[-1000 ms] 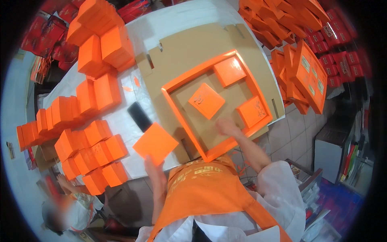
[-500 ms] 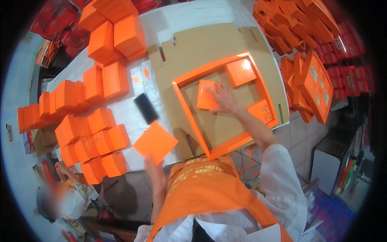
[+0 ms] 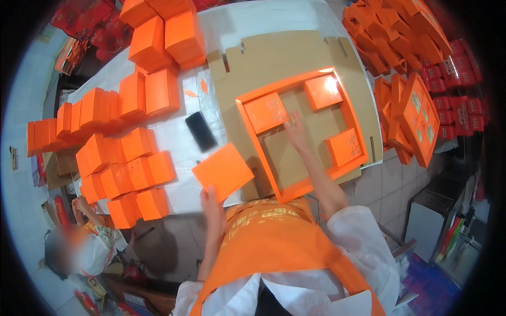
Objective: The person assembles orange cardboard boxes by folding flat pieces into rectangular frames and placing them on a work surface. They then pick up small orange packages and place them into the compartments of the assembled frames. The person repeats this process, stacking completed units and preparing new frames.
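My left hand (image 3: pixel 212 204) grips an orange box (image 3: pixel 223 171) by its near corner, holding it tilted left of a large orange frame (image 3: pixel 274 181). My right hand (image 3: pixel 297 130) is inside that frame, fingers apart, with nothing in it. Its fingertips lie close beside an orange box (image 3: pixel 266 112) in the frame's far left corner; I cannot tell whether they touch it. A second orange box (image 3: pixel 322 92) fills the far right corner, and a third box (image 3: pixel 345 147) sits in the near right corner. Under the frame lies flat brown cardboard (image 3: pixel 274 52).
Several stacked orange boxes (image 3: pixel 150 92) cover the table's left side. A black phone (image 3: pixel 201 131) and orange scraps (image 3: pixel 203 86) lie between them and the cardboard. More orange frames (image 3: pixel 416 118) lean at the right, near red packages (image 3: pixel 458 110). Another person (image 3: pixel 84 242) is at the lower left.
The box under my right hand has moved to the frame's far left corner, and that hand has let go of it. My left hand still holds its box, slightly higher.
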`<action>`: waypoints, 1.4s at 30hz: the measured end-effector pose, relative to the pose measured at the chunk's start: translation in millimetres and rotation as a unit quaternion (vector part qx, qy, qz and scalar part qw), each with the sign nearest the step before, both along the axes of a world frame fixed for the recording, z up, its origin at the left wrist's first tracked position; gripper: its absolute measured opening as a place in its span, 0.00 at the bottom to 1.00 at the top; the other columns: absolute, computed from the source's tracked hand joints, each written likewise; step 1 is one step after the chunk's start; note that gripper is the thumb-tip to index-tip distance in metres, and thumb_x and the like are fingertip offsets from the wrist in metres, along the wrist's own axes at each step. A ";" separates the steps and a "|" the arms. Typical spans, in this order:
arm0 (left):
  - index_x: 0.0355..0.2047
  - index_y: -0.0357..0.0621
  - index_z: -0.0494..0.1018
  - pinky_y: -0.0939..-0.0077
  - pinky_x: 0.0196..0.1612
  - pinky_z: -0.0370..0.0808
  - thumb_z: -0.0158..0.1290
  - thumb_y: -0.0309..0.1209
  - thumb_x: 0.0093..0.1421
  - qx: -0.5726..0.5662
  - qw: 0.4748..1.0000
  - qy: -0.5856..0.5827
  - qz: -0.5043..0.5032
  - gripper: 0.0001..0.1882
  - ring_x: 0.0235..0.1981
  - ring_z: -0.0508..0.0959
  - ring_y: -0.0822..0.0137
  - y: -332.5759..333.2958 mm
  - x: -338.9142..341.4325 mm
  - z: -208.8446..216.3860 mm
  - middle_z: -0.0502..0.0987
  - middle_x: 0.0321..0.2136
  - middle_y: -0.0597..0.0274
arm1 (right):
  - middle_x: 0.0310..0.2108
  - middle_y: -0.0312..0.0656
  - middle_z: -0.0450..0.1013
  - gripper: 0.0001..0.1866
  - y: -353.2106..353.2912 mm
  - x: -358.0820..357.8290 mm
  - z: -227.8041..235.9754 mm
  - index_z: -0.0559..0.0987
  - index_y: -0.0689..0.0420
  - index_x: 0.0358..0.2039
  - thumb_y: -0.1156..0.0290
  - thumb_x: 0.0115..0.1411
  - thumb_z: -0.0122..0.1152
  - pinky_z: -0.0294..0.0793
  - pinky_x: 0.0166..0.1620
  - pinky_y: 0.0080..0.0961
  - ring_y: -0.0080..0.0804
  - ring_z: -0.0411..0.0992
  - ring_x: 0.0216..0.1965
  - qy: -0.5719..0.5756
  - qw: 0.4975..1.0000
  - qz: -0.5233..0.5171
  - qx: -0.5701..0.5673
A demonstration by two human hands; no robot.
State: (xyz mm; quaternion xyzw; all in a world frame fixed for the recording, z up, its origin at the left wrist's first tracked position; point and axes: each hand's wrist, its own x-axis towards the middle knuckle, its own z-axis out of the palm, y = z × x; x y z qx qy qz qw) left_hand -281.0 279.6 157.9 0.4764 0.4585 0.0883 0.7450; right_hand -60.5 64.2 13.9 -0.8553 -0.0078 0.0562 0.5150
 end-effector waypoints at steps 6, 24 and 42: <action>0.47 0.41 0.62 0.71 0.47 0.66 0.54 0.34 0.54 0.194 0.969 -0.045 -0.144 0.22 0.45 0.67 0.69 -24.3 34.3 -13.9 0.66 0.43 0.61 | 0.54 0.41 0.59 0.25 -30.6 -51.0 74.6 0.62 0.54 0.55 0.57 0.60 0.49 0.66 0.49 0.29 0.29 0.62 0.51 0.341 0.892 0.021 0.297; 0.48 0.42 0.65 0.60 0.51 0.64 0.52 0.23 0.50 0.484 0.687 -0.194 -0.506 0.22 0.51 0.64 0.50 -85.1 55.0 -46.7 0.64 0.49 0.49 | 0.56 0.44 0.57 0.40 -102.2 -61.9 92.2 0.46 0.53 0.62 0.72 0.54 0.59 0.65 0.53 0.30 0.33 0.59 0.55 0.244 0.898 -0.063 0.361; 0.49 0.38 0.63 0.58 0.58 0.53 0.53 0.34 0.53 0.549 0.621 -0.085 -0.553 0.24 0.50 0.65 0.51 -100.1 97.4 -87.8 0.67 0.47 0.48 | 0.44 0.51 0.68 0.19 -99.4 -105.0 27.1 0.69 0.61 0.43 0.59 0.59 0.48 0.64 0.48 0.34 0.43 0.65 0.49 0.166 0.985 -0.034 -0.035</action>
